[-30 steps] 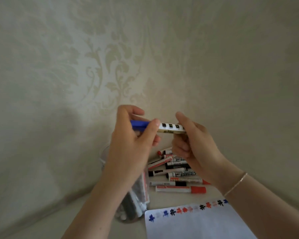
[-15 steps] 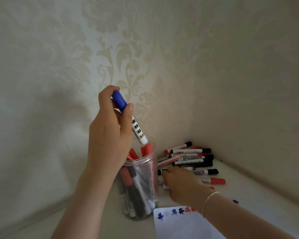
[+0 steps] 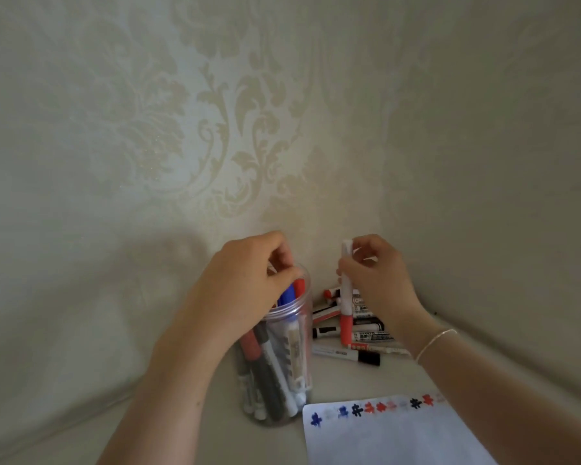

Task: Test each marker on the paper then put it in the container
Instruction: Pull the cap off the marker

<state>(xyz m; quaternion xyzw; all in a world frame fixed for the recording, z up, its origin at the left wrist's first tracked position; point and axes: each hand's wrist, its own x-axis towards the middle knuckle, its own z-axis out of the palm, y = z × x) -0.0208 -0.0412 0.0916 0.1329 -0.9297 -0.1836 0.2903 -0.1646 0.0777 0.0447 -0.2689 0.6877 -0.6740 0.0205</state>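
Head cam: right hand (image 3: pixel 376 280) pinches a red-capped marker (image 3: pixel 346 297), long axis upright, cap down, paper (image 3: pixel 393 434) lying below and nearer me. Left hand (image 3: pixel 249 280), fingers curled, sits over the container (image 3: pixel 282 364) mouth; can't tell if it's holding anything.

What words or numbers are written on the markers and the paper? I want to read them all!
None can be read.
Loose markers in the pile: printed labels, too small and blurred to read.
Markers in the clear jar: dark label blocks, blurred.
Red-capped marker held by the right hand: no print legible.
Paper: only a row of blue, black and red test scribbles, not letters or numbers.
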